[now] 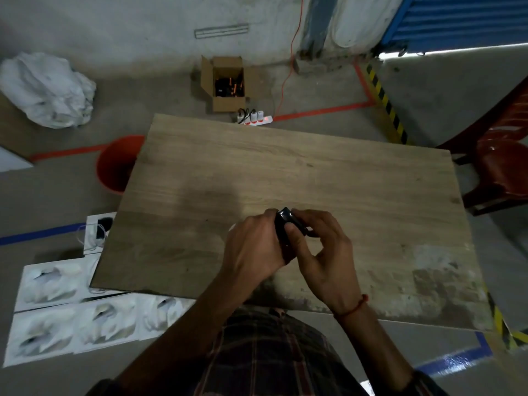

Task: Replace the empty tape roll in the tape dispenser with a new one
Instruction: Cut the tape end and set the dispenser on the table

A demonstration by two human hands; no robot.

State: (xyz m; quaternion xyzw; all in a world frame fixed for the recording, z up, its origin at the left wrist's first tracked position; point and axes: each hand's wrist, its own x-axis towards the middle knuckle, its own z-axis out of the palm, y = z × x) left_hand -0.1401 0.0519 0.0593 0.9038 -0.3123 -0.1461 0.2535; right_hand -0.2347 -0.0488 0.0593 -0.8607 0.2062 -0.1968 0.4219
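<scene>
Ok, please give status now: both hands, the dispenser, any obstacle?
Left hand and right hand both grip black tape dispenser above wooden table. Tape roll not visible. No obstacle near.

I'm holding the tape dispenser (285, 232) over the near-mid table (328, 178), left hand (254, 250) on its left, right hand (323, 252) on its right. Bucket (114, 164) is sitting on the floor at the table's far-left corner. Cardboard box (227, 82) and power strip (253, 117) are lying beyond the far edge. Chair (503, 170) is standing to the right.
</scene>
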